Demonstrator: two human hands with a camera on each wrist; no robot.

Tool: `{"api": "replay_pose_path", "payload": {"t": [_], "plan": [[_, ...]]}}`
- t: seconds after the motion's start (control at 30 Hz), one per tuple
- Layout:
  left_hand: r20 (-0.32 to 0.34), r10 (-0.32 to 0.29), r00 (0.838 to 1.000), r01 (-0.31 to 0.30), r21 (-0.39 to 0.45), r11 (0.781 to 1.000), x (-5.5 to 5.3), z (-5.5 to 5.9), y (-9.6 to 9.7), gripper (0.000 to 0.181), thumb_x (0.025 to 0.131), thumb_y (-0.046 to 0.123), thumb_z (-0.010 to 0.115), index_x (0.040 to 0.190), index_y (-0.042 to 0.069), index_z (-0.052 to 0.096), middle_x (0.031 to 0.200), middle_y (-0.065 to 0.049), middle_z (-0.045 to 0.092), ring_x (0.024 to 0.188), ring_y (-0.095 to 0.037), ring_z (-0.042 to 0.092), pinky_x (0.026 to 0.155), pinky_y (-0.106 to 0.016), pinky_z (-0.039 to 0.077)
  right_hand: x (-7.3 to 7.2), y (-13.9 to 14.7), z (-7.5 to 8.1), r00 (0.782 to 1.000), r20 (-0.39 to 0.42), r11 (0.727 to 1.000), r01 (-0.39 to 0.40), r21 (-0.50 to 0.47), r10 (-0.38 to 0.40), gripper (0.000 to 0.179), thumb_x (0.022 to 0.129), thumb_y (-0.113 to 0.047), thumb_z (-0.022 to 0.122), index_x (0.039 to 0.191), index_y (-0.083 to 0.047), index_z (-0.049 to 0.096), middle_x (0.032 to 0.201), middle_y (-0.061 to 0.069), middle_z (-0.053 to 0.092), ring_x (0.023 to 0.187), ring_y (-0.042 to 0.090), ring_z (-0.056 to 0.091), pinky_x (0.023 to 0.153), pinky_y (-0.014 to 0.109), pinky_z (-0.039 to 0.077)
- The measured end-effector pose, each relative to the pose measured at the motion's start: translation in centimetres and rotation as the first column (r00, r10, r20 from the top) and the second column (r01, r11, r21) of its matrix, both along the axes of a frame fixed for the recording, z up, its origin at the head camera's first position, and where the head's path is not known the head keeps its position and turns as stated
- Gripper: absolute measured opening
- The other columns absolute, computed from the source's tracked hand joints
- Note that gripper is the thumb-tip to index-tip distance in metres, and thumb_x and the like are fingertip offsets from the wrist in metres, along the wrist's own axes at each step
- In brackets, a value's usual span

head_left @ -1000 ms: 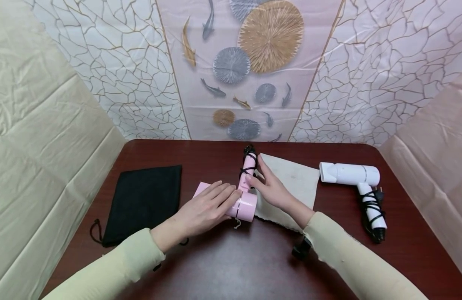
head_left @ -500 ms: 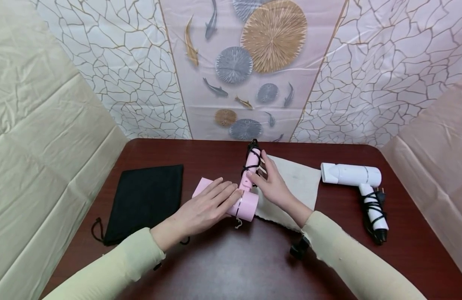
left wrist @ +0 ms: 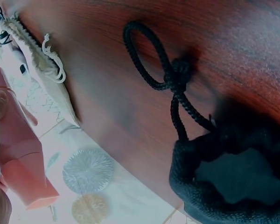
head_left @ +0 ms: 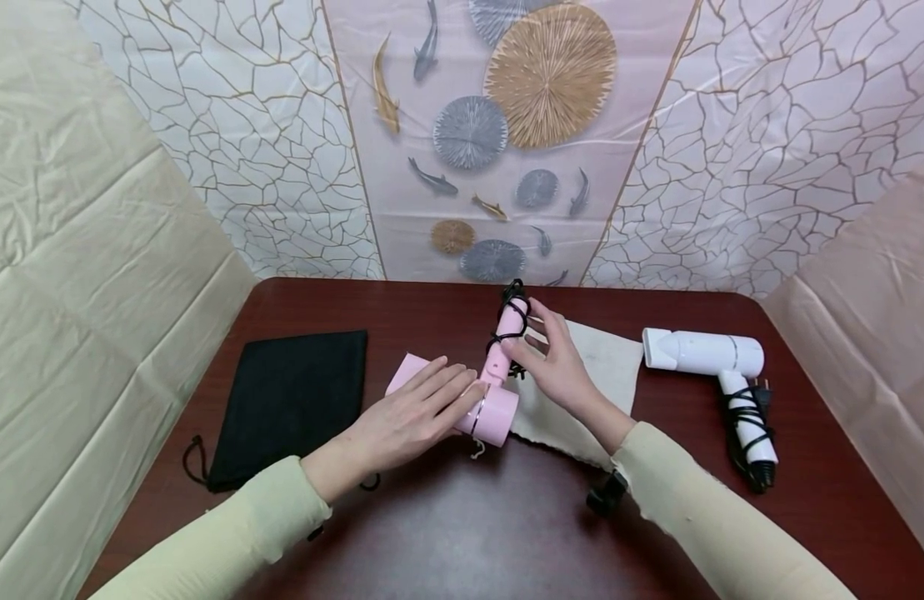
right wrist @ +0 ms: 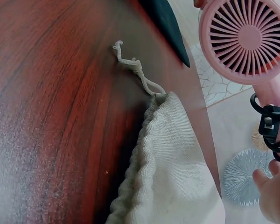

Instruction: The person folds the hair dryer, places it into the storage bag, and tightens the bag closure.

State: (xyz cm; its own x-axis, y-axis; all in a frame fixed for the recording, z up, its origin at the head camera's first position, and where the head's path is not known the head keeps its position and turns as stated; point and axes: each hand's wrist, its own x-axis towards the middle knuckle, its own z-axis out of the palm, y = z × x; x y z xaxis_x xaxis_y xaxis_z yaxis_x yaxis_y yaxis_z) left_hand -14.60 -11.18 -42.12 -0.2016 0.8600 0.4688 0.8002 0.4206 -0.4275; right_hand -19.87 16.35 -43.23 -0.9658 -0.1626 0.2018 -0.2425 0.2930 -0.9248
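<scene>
A pink hair dryer [head_left: 495, 414] is held above the table, its handle [head_left: 510, 321] pointing away and wrapped in black cord. My left hand [head_left: 420, 417] grips the barrel from above, fingers laid across it. At the handle, my right hand [head_left: 559, 358] has its thumb on the near side and its fingers curled at the right side. The right wrist view shows the round intake grille [right wrist: 249, 37] and those fingertips [right wrist: 261, 177] by the cord. Below and right of the dryer lies a cream drawstring bag [head_left: 600, 367], flat, its gathered mouth toward me.
A black drawstring bag [head_left: 292, 408] lies flat at the left, its cord loop [left wrist: 144, 56] on the wood. At the right rests a white hair dryer [head_left: 705, 353] with cord round its handle. Fabric walls stand behind and beside the dark red table [head_left: 462, 533].
The pink dryer's handle has swung slightly to the right, and my right hand has moved right with it. A bit of black cord now shows beside the handle. My left hand keeps its hold.
</scene>
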Motion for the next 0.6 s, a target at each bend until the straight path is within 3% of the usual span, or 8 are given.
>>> {"api": "replay_pose_path", "payload": {"t": [0.23,0.4,0.5,0.6], "plan": [[-0.006,0.02,1.0,-0.02,-0.012,1.0,-0.11,-0.19,0.04,0.054,0.105,0.032,0.064,0.148,0.001,0.056,0.141,-0.017,0.063,0.133,-0.03,0.06,0.123,-0.048,0.04,0.19,-0.21,-0.49,0.998,-0.054,1.0,-0.011,0.009,0.012,0.068,0.103,-0.017,0.072,0.163,-0.008,0.04,0.163,0.019,0.036,0.151,0.043,0.042,0.123,0.054,0.039],[-0.006,0.027,1.0,-0.027,-0.012,1.0,-0.22,-0.17,0.06,0.06,0.101,0.032,0.073,0.148,0.001,0.056,0.142,-0.017,0.063,0.134,-0.03,0.059,0.123,-0.048,0.04,0.12,-0.4,-0.57,0.997,-0.069,1.0,-0.026,0.013,0.026,0.071,0.106,-0.016,0.068,0.166,-0.004,0.033,0.168,0.022,0.032,0.156,0.041,0.035,0.125,0.055,0.035],[-0.002,0.021,1.0,-0.021,-0.005,1.0,-0.28,-0.06,0.06,0.058,0.102,0.031,0.071,0.149,0.0,0.056,0.143,-0.017,0.062,0.135,-0.031,0.059,0.124,-0.049,0.039,0.02,-0.52,-0.47,0.997,-0.063,0.999,-0.035,0.006,0.035,0.076,0.106,-0.016,0.067,0.168,-0.002,0.025,0.172,0.021,0.026,0.159,0.038,0.031,0.126,0.053,0.034],[0.003,0.004,1.0,-0.004,0.006,1.0,-0.38,-0.09,0.09,0.05,0.109,0.029,0.061,0.149,0.0,0.055,0.143,-0.018,0.062,0.135,-0.031,0.059,0.124,-0.049,0.039,-0.03,-0.78,-0.27,0.998,-0.045,0.999,-0.036,-0.017,0.036,0.081,0.107,-0.016,0.067,0.17,-0.003,0.019,0.175,0.019,0.019,0.16,0.036,0.027,0.127,0.05,0.033]]}}
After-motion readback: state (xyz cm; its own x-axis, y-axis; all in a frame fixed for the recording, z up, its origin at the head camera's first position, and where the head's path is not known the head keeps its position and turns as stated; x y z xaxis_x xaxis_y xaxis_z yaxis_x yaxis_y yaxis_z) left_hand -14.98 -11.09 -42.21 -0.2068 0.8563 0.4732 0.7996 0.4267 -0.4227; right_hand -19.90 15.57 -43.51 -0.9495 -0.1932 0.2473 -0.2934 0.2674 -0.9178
